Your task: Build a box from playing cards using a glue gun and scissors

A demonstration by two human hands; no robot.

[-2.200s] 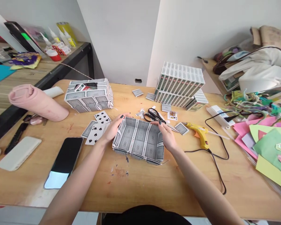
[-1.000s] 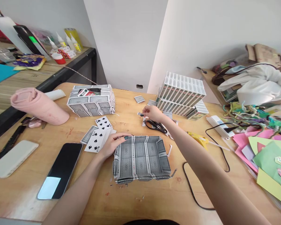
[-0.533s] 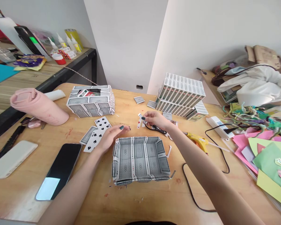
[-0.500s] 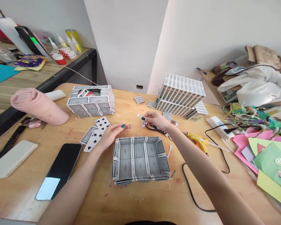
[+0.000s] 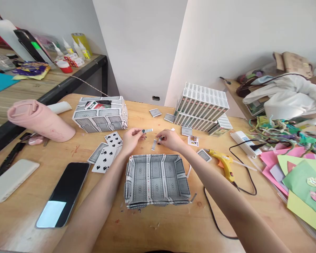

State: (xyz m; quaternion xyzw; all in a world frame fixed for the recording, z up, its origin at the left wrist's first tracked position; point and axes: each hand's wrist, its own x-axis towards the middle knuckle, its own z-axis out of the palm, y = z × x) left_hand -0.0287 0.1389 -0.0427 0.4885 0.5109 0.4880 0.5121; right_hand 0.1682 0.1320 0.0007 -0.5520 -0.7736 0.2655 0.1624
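Note:
My left hand point(image 5: 132, 140) pinches a small strip cut from a playing card point(image 5: 148, 130) between thumb and fingers, beyond the card box. My right hand point(image 5: 170, 140) is closed, fingertips together; what it grips is mostly hidden, only a small patterned bit showing. Right beside its fingertips another narrow card strip point(image 5: 154, 144) lies on the table. Nearer to me stands an open-topped box covered in grey-backed cards point(image 5: 156, 179), between my forearms. Loose spade cards point(image 5: 105, 160) lie by my left wrist. A king card point(image 5: 193, 141) is right of my right hand.
A finished-looking card-covered box point(image 5: 101, 114) sits at back left, stacked card packs point(image 5: 201, 107) at back right. A yellow glue gun point(image 5: 224, 163) with its cord lies right. Phone point(image 5: 64, 193), pink tumbler point(image 5: 40, 119) and power bank point(image 5: 13, 180) line the left side.
My left hand has moved right and now pinches a card strip. My right hand has shifted slightly left and down. The scissors beneath it are no longer visible; the king card shows more fully.

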